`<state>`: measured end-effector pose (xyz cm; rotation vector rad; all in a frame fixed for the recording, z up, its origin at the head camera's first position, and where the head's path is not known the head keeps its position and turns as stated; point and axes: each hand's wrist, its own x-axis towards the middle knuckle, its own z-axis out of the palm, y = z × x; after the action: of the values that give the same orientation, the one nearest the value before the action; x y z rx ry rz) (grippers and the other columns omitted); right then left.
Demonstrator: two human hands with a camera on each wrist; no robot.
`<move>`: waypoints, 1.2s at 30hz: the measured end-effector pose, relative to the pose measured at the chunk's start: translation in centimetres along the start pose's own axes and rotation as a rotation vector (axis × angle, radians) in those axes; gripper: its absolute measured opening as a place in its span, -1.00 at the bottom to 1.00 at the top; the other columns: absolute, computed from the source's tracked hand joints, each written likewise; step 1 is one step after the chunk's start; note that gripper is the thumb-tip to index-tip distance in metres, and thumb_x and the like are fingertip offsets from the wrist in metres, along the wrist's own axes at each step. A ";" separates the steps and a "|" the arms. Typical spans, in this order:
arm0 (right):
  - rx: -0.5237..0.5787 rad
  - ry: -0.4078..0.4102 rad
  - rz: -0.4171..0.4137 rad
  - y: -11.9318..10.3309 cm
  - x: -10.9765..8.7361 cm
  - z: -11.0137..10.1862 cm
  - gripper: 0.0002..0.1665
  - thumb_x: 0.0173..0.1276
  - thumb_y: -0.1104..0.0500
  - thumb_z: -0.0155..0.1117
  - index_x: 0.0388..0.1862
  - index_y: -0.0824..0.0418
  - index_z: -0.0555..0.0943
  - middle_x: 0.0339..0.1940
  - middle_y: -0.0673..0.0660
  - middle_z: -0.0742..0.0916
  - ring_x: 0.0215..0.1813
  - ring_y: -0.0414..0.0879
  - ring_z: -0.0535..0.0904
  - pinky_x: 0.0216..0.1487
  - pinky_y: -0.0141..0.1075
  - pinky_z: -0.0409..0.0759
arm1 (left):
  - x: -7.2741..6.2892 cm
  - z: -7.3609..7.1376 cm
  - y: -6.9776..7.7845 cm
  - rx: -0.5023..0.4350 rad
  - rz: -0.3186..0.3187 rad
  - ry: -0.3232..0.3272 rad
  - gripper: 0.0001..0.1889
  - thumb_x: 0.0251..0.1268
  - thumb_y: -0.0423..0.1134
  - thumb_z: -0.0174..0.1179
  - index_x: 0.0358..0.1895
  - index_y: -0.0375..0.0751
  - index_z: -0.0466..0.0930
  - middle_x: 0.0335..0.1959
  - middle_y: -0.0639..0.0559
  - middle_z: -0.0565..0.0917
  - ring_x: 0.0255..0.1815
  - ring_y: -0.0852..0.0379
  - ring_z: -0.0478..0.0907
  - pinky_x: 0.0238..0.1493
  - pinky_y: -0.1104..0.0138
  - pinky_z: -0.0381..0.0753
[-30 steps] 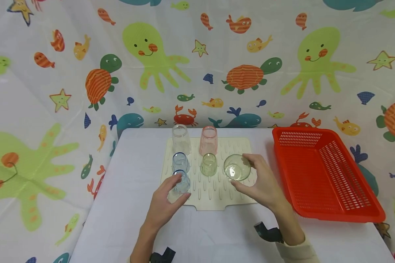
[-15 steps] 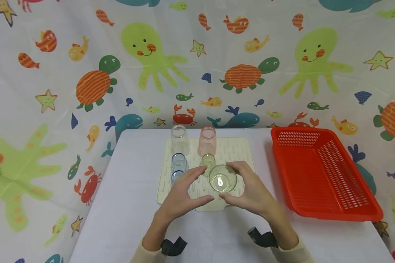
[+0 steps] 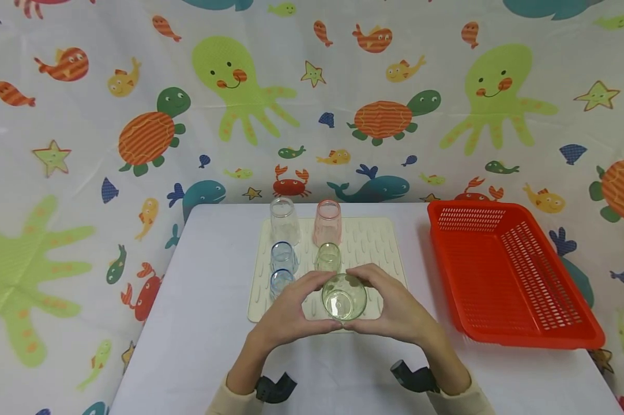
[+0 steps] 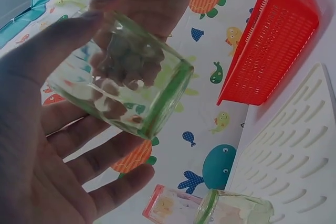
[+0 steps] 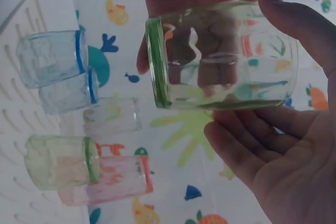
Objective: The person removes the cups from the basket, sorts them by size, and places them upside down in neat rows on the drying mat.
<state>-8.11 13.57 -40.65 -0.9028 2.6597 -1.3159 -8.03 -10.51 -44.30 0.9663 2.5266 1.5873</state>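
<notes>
A green-tinted drinking glass (image 3: 344, 298) is held up between both hands in front of the board, its mouth upward and thick green base downward. My left hand (image 3: 287, 312) curves round its left side, the thumb by the rim in the left wrist view. From the right, my right hand (image 3: 401, 305) holds the same glass (image 5: 226, 61), its thumb along the upper end in the right wrist view. The thumb tips meet at the near side. Behind it, a smaller green glass (image 3: 329, 255) stands on the cream draining board (image 3: 371, 239), partly hidden by the left fingers.
Two blue glasses (image 3: 283, 256) stand on the board's left side, the nearer partly covered by my left hand. A clear glass (image 3: 285, 222) and a pink glass (image 3: 328, 225) stand behind. A red plastic basket (image 3: 499, 276) sits at the table's right; a patterned curtain (image 3: 312, 115) hangs behind.
My right hand has brought the green glass left and nearer. My left hand has left the nearer blue glass, moved right and come round the green one.
</notes>
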 end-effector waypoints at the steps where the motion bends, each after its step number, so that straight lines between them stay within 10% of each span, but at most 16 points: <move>1: 0.008 -0.005 -0.002 0.0 0.0 0.0 -0.02 -0.10 -0.09 0.72 0.32 0.01 0.48 0.16 -0.12 0.64 0.14 -0.26 0.58 0.21 -0.19 0.72 | 0.0 0.0 0.0 -0.003 0.006 -0.003 -0.18 0.06 0.03 0.52 0.44 0.08 0.38 0.32 0.15 0.56 0.29 0.18 0.54 0.25 0.16 0.69; 12: 0.106 -0.028 -0.084 0.9 0.0 -0.1 0.03 -0.16 -0.13 0.72 0.32 0.07 0.48 0.11 -0.09 0.66 0.12 -0.17 0.60 0.26 -0.14 0.70 | 0.2 0.2 0.4 -0.040 0.110 0.071 -0.21 -0.09 -0.04 0.61 0.31 -0.02 0.50 0.17 0.09 0.59 0.14 0.10 0.55 0.12 0.31 0.70; 26: 0.198 -0.086 0.063 2.4 0.4 3.2 -0.10 -0.03 -0.04 0.69 0.31 -0.15 0.47 0.21 -0.17 0.64 0.18 -0.18 0.59 0.24 -0.20 0.67 | 0.2 0.2 0.8 -0.030 0.110 0.174 -0.22 -0.04 0.06 0.56 0.32 0.02 0.48 0.17 0.01 0.58 0.14 0.17 0.53 0.04 0.31 0.70; 36: 0.330 -0.067 -0.043 3.6 0.2 3.8 -0.22 0.15 0.11 0.59 0.35 0.01 0.48 0.24 0.01 0.65 0.20 -0.08 0.61 0.29 -0.19 0.67 | -0.4 -0.2 0.4 -0.037 0.073 0.201 -0.20 -0.05 0.02 0.57 0.33 -0.07 0.46 0.21 0.05 0.57 0.19 0.14 0.54 0.09 0.31 0.69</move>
<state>-8.95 12.42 -45.67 -0.9410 2.2888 -1.6372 -7.58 -10.76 -44.03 0.9511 2.6046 1.8331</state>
